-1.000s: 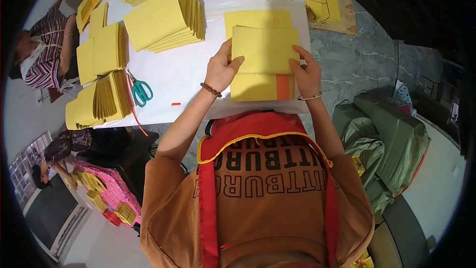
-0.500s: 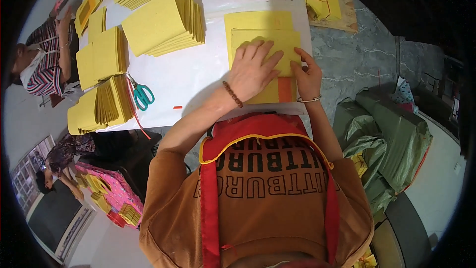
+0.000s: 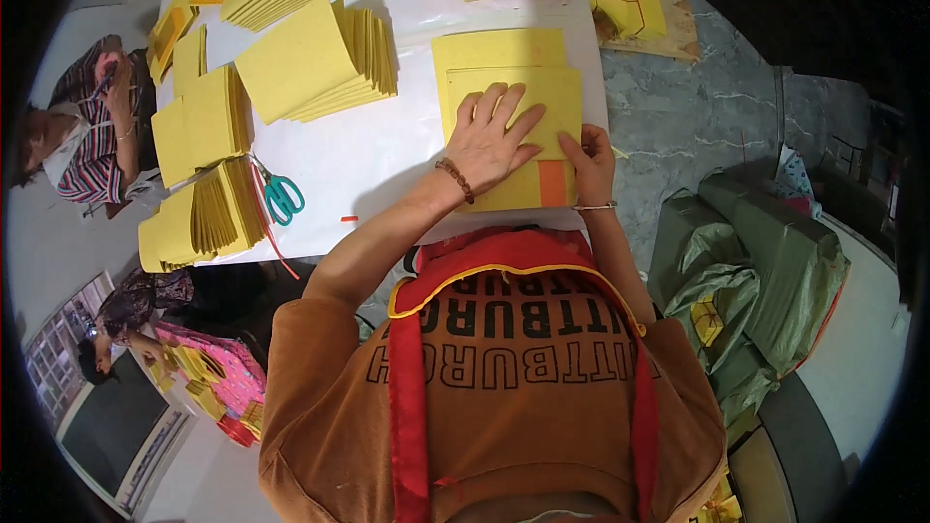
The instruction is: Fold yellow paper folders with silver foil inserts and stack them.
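My left hand lies flat with fingers spread on a yellow paper sheet, wearing a beaded bracelet. That sheet rests over more yellow paper, whose far part shows beyond it. Nearer me, an orange strip runs along yellow paper below the sheet's front edge. My right hand is at the right edge of the sheet, thumb on top and fingers curled at the side, pinching the edge. Its fingertips are partly hidden.
Fanned yellow paper stacks cover the white table to the left and back. Teal-handled scissors lie by the left stacks, and a small red piece nearby. Green wrapped bundles stand at right. Two people are at left.
My right hand has slid slightly nearer me along the sheet's edge, and its stretched forefinger has curled in. The left hand stays flat on the paper.
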A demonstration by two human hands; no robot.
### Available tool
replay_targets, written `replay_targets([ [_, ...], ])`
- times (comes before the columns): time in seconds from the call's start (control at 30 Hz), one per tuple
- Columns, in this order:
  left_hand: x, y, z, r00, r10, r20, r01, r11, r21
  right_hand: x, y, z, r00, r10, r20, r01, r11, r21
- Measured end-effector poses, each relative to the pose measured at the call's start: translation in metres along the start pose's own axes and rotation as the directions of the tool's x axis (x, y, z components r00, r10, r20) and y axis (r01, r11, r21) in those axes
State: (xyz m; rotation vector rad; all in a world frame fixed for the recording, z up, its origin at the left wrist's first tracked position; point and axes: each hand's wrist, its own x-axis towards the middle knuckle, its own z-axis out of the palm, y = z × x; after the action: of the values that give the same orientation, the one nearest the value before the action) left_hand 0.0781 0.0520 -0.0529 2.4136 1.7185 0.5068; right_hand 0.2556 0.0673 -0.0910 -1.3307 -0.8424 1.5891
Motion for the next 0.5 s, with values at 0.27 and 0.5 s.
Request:
replay_targets([
  [0.27, -0.006, 0.000, -0.007, 0.995, 0.030, -0.094, -0.035, 0.998, -0.049, 0.012, 0.011, -0.006, 0.996, -0.084, 0.016, 0.084, 0.994, -0.070],
  [0.5, -0.008, 0.015, -0.006, 0.966, 0.211, -0.150, -0.143, 0.918, 0.369, 0.010, -0.027, -0.002, 0.962, -0.240, 0.126, 0.267, 0.920, -0.285],
])
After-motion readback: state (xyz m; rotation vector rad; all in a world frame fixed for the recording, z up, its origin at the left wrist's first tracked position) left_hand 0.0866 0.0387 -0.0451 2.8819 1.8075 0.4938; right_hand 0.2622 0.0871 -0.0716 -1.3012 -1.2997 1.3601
